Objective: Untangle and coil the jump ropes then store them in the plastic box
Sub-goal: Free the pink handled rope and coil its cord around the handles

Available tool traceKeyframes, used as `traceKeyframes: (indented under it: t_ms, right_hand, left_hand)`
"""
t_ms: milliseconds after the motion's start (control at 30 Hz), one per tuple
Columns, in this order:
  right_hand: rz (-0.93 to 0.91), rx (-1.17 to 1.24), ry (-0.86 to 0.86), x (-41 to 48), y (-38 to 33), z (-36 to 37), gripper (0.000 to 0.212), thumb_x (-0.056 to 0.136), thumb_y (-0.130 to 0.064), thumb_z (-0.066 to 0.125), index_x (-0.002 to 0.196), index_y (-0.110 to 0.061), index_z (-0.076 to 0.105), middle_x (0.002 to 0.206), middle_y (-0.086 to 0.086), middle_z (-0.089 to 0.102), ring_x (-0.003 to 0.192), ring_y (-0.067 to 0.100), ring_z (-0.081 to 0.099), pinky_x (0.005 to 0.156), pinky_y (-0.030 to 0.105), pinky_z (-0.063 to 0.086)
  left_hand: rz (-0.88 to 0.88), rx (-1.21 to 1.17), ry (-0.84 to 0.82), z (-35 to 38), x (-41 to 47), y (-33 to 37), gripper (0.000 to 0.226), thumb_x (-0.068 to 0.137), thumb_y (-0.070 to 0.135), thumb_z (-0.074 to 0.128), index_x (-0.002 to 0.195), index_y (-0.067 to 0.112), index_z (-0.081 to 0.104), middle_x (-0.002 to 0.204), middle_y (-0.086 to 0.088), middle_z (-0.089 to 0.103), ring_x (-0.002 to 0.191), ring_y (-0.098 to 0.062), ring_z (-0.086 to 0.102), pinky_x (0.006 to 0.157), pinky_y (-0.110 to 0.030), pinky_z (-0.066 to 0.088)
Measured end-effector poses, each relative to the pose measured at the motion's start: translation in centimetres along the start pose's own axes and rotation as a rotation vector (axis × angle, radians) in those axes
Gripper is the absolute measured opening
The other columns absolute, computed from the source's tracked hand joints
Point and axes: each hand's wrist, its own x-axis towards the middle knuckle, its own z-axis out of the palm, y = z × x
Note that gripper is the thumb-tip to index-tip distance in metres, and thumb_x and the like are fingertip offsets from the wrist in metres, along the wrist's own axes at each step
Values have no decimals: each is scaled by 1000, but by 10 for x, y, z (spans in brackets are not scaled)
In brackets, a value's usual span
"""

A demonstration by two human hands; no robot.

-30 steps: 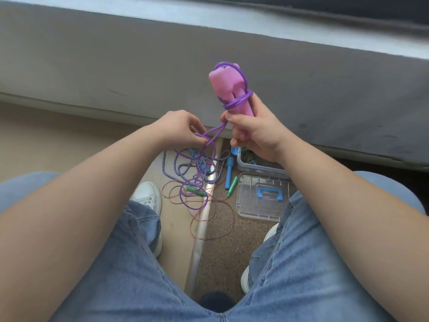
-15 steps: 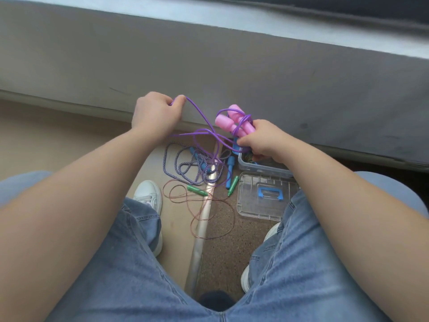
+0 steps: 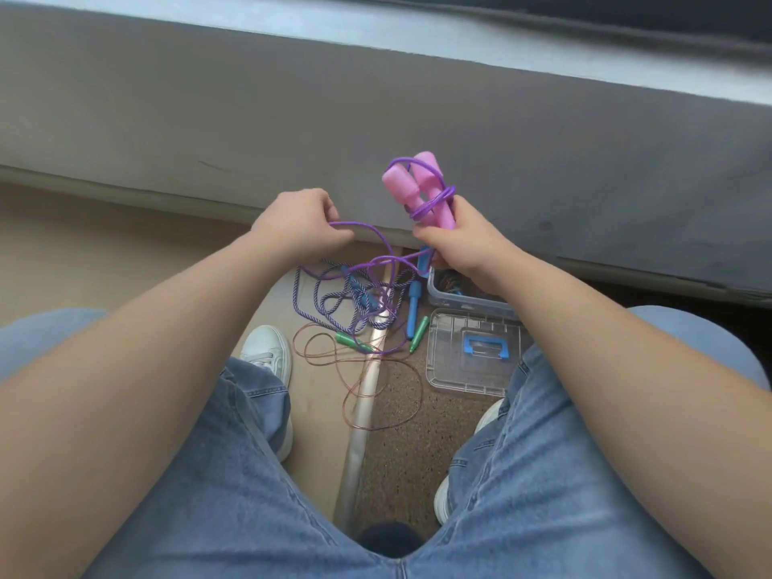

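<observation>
My right hand (image 3: 455,240) grips two pink foam handles (image 3: 417,188) held upright, with purple rope wound around them. My left hand (image 3: 298,221) pinches the loose purple rope (image 3: 378,240), which hangs in loops toward the floor. On the floor below lie a striped blue-white rope (image 3: 323,305) with blue handles (image 3: 413,307) and a thin copper-coloured rope (image 3: 376,382) with green handles (image 3: 349,340). The clear plastic box (image 3: 459,300) stands under my right wrist, partly hidden, with some items inside.
The box's clear lid (image 3: 472,357) with a blue handle lies flat on the speckled floor in front of the box. A grey wall ledge (image 3: 376,98) runs across behind. My knees in jeans and white shoes (image 3: 269,348) flank the ropes; a metal floor strip (image 3: 361,407) runs between them.
My right hand has lifted the pink handles upright again. My left hand has dropped lower and moved right, pulling the purple rope toward the handles.
</observation>
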Motion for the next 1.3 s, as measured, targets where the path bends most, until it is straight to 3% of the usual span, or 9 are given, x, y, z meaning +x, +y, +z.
traceKeyframes:
  t_ms: [167, 300, 367, 433, 633, 800, 1000, 1133, 1300]
  right_hand:
    - [-80, 234, -40, -3, -11, 0, 27, 88, -20, 68, 110, -25, 54, 91, -8, 59, 73, 8, 54, 73, 35, 52]
    - [-77, 324, -153, -7, -15, 0, 21, 96, -7, 63, 109, -19, 51, 89, -3, 53, 69, 15, 55, 86, 49, 58]
    - [-73, 354, -193, -10, -18, -1, 22, 96, -6, 62, 111, -16, 50, 87, 0, 51, 60, 18, 54, 68, 43, 61]
    - [-72, 356, -170, -11, -20, -2, 22, 96, -4, 62, 110, -16, 50, 82, -1, 50, 55, 15, 46, 51, 30, 47]
    - [-56, 187, -99, -4, -12, -6, 41, 77, -13, 74, 113, -12, 54, 83, 2, 49, 56, 13, 43, 45, 24, 37]
    - [26, -13, -70, -1, -3, -1, 39, 82, -9, 78, 112, -15, 53, 89, 6, 58, 51, 11, 52, 43, 25, 39]
    - [80, -12, -52, 1, 3, 2, 46, 75, -18, 87, 111, -17, 58, 92, 12, 70, 45, 6, 51, 41, 21, 37]
    - [79, -76, -12, 3, 8, 4, 51, 71, -26, 89, 113, -17, 59, 91, 4, 68, 59, 12, 54, 49, 24, 41]
    - [70, -42, 70, 4, 10, 7, 56, 72, -28, 89, 117, -16, 58, 96, 0, 67, 64, 12, 55, 55, 27, 40]
  left_hand:
    - [-44, 213, 16, 4, -3, 5, 68, 87, 75, 42, 68, 14, 66, 64, -7, 59, 74, -32, 59, 61, -31, 44]
    - [22, -95, 40, 4, -3, 12, 49, 97, 45, 45, 82, 10, 75, 69, -12, 71, 78, -29, 67, 77, -34, 54]
    - [49, -265, 31, 1, -3, 15, 29, 94, 24, 46, 104, 20, 72, 79, -2, 76, 68, -13, 69, 82, -27, 54]
    - [103, -249, -31, -1, -6, 19, 40, 89, 14, 44, 117, 29, 68, 83, 8, 74, 63, -6, 65, 80, -22, 51]
    - [197, 42, -125, 1, -6, 17, 24, 85, 47, 67, 86, 25, 77, 78, 6, 70, 80, -17, 63, 69, -26, 45]
    - [169, -501, -19, -6, -7, 27, 24, 89, 50, 67, 78, 28, 67, 65, 10, 64, 66, -8, 58, 68, -30, 49]
    - [168, -997, -102, -18, -17, 39, 20, 101, 35, 55, 90, 19, 60, 96, 1, 75, 95, -15, 74, 81, -31, 56]
    - [143, -1319, -147, -24, -18, 42, 23, 104, 32, 51, 88, 17, 57, 87, 3, 75, 89, -14, 74, 73, -26, 55]
    - [162, -1324, -353, -34, -20, 39, 19, 98, 25, 52, 82, 20, 60, 85, 0, 76, 89, -17, 73, 80, -29, 52]
